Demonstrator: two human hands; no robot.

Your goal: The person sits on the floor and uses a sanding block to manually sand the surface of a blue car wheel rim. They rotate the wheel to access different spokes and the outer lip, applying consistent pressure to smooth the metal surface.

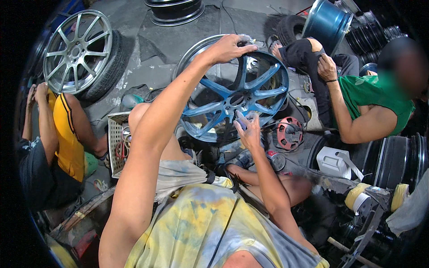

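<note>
A blue multi-spoke alloy wheel rim (210,109) stands tilted in front of me, its paint dulled and dusty on the spokes. My left hand (231,48) grips the far upper edge of the rim, fingers curled over the lip and thumb stretched along it. Near the hub, my right hand (248,129) is at the lower spokes with its fingers bent together. Greyish dust coats those fingertips, and whatever is pinched in them is too small to make out.
At left, a silver wheel (77,51) leans on a tyre (109,67), beside a person in yellow-and-black shorts (67,129). A person in a green top (371,100) sits at right. Nearby are a basket (115,154), a red reel (289,133), a can (276,161) and a white container (333,163).
</note>
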